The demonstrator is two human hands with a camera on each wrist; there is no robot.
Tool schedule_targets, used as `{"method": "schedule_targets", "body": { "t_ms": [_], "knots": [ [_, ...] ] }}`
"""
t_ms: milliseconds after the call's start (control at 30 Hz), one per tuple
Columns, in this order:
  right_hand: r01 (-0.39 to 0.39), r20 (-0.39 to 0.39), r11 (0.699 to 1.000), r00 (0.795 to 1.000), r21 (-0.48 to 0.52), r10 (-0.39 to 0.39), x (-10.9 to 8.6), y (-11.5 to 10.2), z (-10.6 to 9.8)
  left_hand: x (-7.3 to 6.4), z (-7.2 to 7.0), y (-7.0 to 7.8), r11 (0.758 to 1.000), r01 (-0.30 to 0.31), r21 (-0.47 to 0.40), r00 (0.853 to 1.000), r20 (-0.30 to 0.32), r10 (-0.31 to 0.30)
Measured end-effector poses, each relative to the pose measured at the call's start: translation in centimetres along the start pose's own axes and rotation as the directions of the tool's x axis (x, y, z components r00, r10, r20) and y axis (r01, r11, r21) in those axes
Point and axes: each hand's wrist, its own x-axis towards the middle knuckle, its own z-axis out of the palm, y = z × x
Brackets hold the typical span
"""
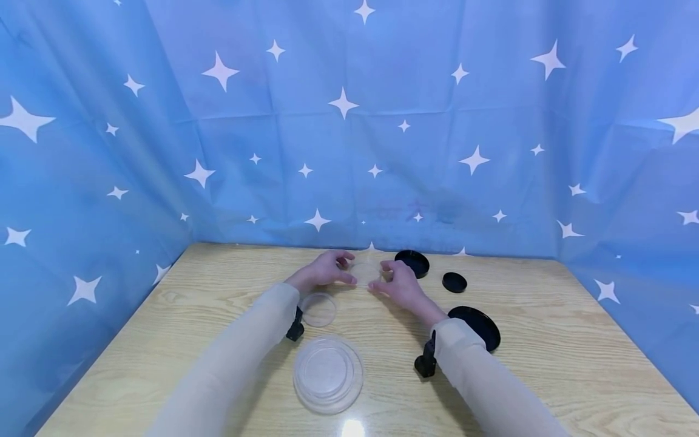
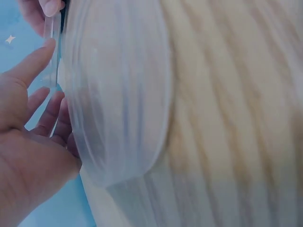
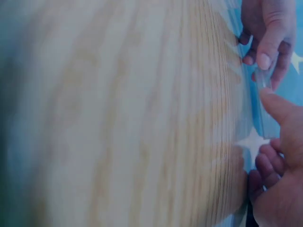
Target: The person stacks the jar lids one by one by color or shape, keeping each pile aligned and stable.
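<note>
Both hands were grasping one clear dish: the left hand (image 1: 327, 268) pinched its left edge, the right hand (image 1: 401, 284) its right, thumbs and fingers at the rim. From where I stood, that held dish (image 1: 364, 274) was well beyond the clear stack (image 1: 327, 375) and slightly to its right. The stack, on the table (image 1: 185, 315), showed smaller rounds set within a wide one. Just beyond the stack was a single clear round (image 1: 319, 309), near the left wrist. To the stack's right and farther back were a large black dish (image 1: 482, 328), a medium one (image 1: 414, 262) and a small one (image 1: 454, 282). Behind everything, the starry curtain (image 1: 382, 139) bore reddish marks too faint to read.
</note>
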Motion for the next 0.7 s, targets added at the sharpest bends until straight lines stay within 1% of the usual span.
{"method": "schedule_targets", "body": {
  "t_ms": [100,167,300,533,700],
  "knots": [
    [0.008,-0.005,1.000,1.000,0.020,-0.008,-0.1,-0.2,-0.1,-0.5,-0.3,0.3,1.000,0.007,-0.030,1.000,0.003,-0.007],
    [0.019,-0.014,0.999,1.000,0.036,-0.019,-0.2,-0.4,-0.2,-0.8,-0.5,0.5,1.000,-0.001,-0.025,1.000,-0.001,0.001],
    [0.065,-0.039,0.997,0.997,0.040,-0.064,-0.7,-1.1,-0.4,-1.7,-1.2,1.0,0.999,-0.043,-0.012,0.999,-0.023,0.042],
    [0.132,-0.057,0.991,0.990,0.029,-0.130,-2.1,-2.8,-0.7,-4.2,-2.1,1.5,0.992,-0.130,-0.003,0.990,-0.050,0.130],
    [0.200,-0.052,0.979,0.979,0.030,-0.199,-3.5,-3.9,-0.9,-6.1,-2.5,1.7,0.988,-0.151,-0.029,0.987,-0.058,0.149]
  ]
}}
